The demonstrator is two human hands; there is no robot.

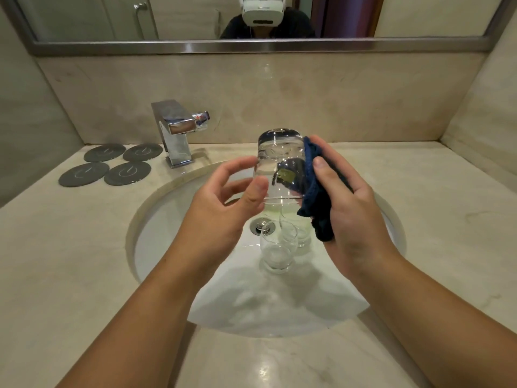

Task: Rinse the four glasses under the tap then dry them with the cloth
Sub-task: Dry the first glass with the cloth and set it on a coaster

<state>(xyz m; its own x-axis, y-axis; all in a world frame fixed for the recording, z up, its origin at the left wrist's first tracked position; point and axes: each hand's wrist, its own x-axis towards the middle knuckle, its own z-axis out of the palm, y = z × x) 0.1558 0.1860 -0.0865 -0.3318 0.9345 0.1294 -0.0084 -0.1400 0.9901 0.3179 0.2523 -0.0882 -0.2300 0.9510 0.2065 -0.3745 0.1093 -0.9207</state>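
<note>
Right, we start with the marble counter (70,247), and sunk into its middle is the white basin (167,219), which is where all the work is. Both forearms reach in from the counter's near edge. Our left hand (223,208) curls round the left side of the upturned glass (279,163), thumb on its wall near the rim and fingers behind. The hold looks light. Our right hand (355,208) grips the dark blue cloth (316,203) and presses it against the glass's right side, thumb on top of the fabric. The glass hangs base-up above the basin's centre, so we judge this to be the drying step.

At the basin's far-left edge stands the chrome tap (176,130), with no water visible from it. Four grey coasters (127,173) lie toward the counter's far-left corner, none carrying a glass.

To do this well, we'd firm up the left-hand hold before turning, since wet glass slips. Then we'd wrap the cloth round the wall, rotate the glass against it, and push a fold inside.

Down in the basin, the front glass (278,247) stands upright just beside the drain (261,226), with the rear glass (300,233) close behind it. A fourth glass we can't see.
</note>
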